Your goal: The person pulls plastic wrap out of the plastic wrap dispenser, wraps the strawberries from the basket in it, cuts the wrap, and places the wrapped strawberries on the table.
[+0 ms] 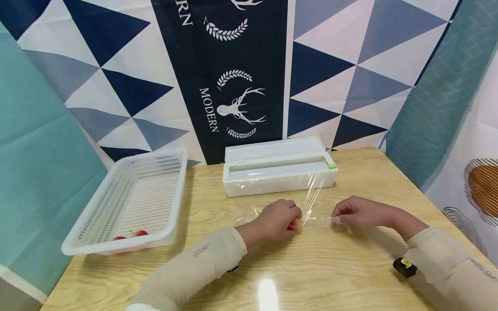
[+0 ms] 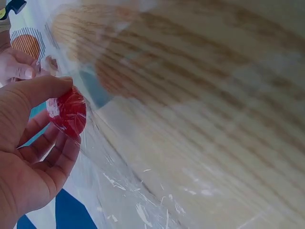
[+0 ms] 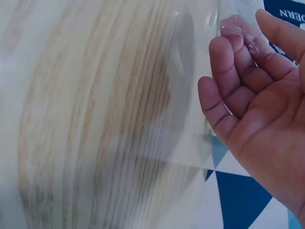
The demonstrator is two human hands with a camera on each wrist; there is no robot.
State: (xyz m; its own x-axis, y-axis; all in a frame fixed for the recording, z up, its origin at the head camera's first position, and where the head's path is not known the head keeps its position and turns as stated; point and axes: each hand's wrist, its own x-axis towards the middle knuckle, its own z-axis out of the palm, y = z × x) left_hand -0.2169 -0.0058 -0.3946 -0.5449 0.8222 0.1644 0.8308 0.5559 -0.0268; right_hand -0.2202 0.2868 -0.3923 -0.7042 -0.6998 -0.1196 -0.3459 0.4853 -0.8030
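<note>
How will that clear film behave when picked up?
Probably floppy: the clear film is visibly creased. Likely light for its size, since the table shows through it. It may cling, as it lies wrinkled against the red item.

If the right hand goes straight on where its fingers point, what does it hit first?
The clear film at the right hand's fingertips, then probably the left hand holding a red item; depth is hard to judge.

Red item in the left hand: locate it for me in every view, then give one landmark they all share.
Head: red item right of centre, below mid-height, in the left hand.
Left wrist: left side, about mid-height, in that hand.
Right wrist: not visible.
Shared landmark: wood-grained table.
</note>
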